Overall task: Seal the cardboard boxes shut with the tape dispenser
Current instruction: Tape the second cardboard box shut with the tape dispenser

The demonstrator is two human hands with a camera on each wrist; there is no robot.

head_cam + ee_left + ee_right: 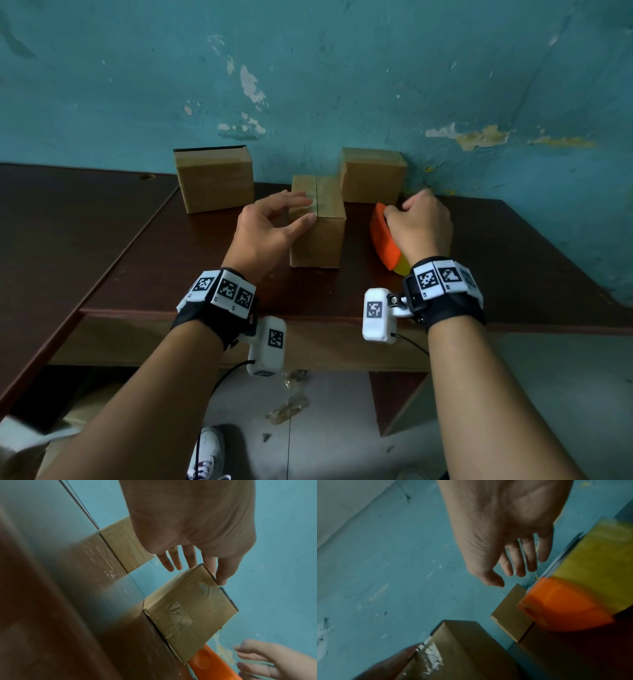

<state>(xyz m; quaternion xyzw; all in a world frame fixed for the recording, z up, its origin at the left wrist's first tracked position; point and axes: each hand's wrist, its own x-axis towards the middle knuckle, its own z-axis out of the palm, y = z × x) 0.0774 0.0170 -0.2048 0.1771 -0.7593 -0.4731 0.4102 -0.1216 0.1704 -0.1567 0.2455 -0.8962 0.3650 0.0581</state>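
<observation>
Three cardboard boxes stand on a dark brown table (137, 260). The middle box (318, 233) (188, 608) has a seam along its closed top and shiny clear tape on its side. My left hand (306, 210) (197, 573) rests on it, fingers straight across the top, thumb at its edge. An orange tape dispenser (385, 236) (556, 608) with a yellowish tape roll (599, 568) sits right of that box. My right hand (407, 212) (510, 577) hovers just over the dispenser, fingers loose, with nothing in its grip.
The left box (212, 181) and the right box (373, 174) stand against the peeling teal wall (342, 85). The table's front edge (308, 317) runs under my wrists. Scraps of crumpled tape (287, 407) lie on the floor below.
</observation>
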